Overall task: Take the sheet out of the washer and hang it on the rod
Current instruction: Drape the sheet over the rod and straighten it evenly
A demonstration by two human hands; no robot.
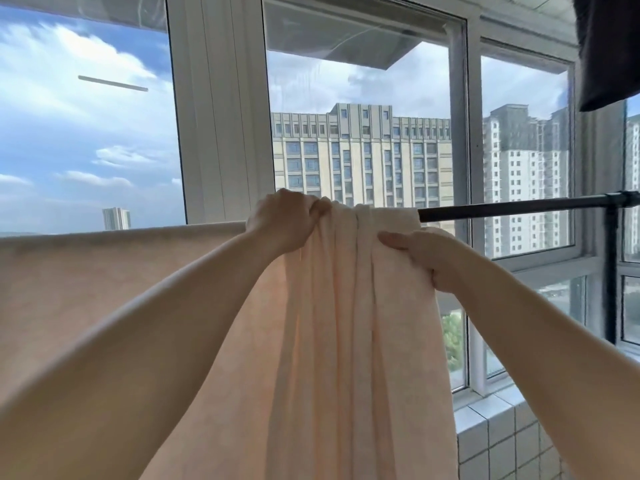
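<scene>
A pale peach sheet (346,341) hangs over a black rod (512,207) that runs across the window. To the left it lies spread flat along the rod; in the middle it is bunched into folds. My left hand (284,220) grips the bunched top of the sheet at the rod, fingers curled over it. My right hand (419,256) holds the sheet's right edge a little below the rod, thumb on the front and fingers behind the cloth. The rod's right part is bare. The washer is out of view.
A large white-framed window (221,116) stands right behind the rod, with buildings and sky outside. The rod joins a black upright post (611,278) at the right. A dark cloth (609,50) hangs at the top right. A tiled sill (495,431) lies below right.
</scene>
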